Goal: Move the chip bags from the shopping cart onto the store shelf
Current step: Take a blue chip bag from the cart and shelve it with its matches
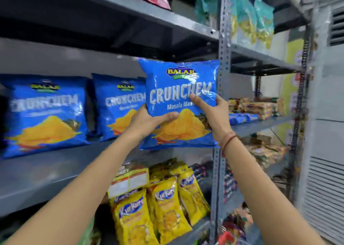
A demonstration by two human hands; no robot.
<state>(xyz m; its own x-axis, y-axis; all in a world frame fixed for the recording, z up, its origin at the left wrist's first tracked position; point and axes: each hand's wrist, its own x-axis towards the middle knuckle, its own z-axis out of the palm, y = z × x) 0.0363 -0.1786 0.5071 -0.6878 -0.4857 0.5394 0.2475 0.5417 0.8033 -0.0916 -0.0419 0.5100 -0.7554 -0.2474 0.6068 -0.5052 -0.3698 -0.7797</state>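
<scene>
Chip bag (pixel 178 96): upright, front label facing the camera, long axis vertical, at the grey shelf (pixel 55 170) front edge
Left hand (pixel 149 122): clasping its lower left side
Right hand (pixel 214 112): gripping its right edge

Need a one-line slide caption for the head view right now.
Both hands, left hand and right hand, hold a blue Crunchem bag upright at the grey shelf, beside two matching bags already standing there.

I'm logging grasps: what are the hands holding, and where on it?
Both hands hold one blue chip bag: left hand at its lower left edge, right hand at its right edge.
</scene>
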